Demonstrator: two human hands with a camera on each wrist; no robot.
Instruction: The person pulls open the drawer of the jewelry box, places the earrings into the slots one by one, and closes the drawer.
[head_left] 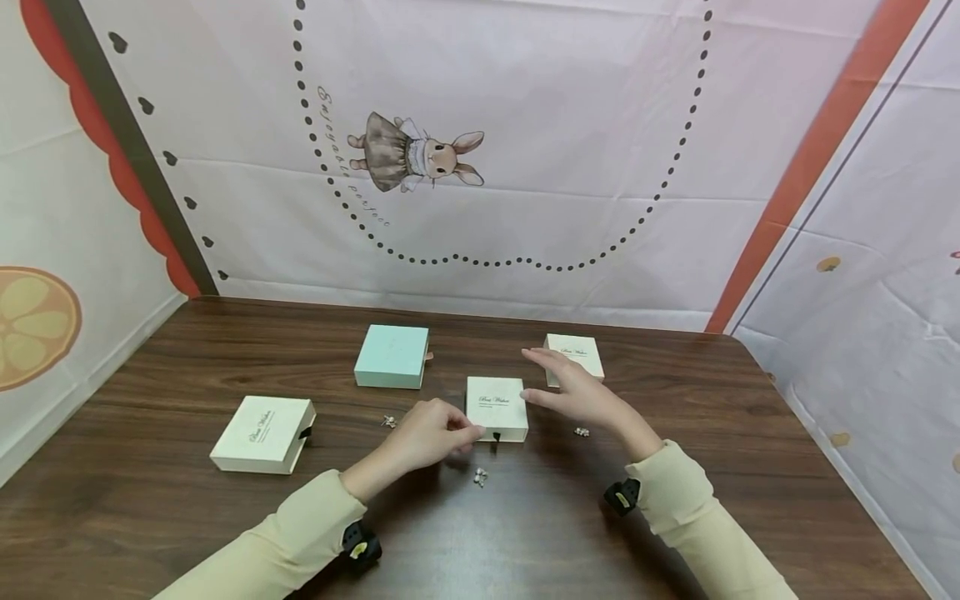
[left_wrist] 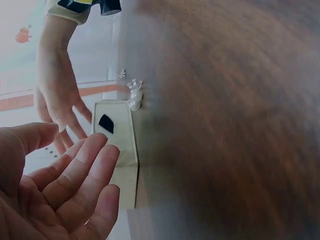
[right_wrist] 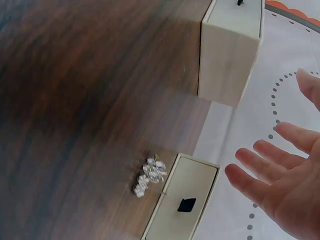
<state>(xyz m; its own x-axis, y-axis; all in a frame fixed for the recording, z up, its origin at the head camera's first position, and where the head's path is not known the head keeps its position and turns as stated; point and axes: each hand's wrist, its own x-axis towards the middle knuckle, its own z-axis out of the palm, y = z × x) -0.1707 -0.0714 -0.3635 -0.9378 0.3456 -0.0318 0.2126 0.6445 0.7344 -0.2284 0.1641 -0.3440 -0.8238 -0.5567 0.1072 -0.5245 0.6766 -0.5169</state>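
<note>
In head view, shows left hand (head_left: 431, 433) at front left corner of middle cream box (head_left: 497, 404), cannot tell if touching, with silver ornament (head_left: 480, 477) lying in front, plus right hand (head_left: 577, 396) hovering off its right side; in left wrist view, shows left fingers (left_wrist: 70, 186) loosely curved and empty; in right wrist view, shows right fingers (right_wrist: 251, 184) straight and spread, near another cream box (right_wrist: 192, 175)

There are three cream boxes (head_left: 497, 404), one pale blue box (head_left: 392, 354), three sparkly ornaments (head_left: 480, 477) and one table (head_left: 750, 467).
</note>
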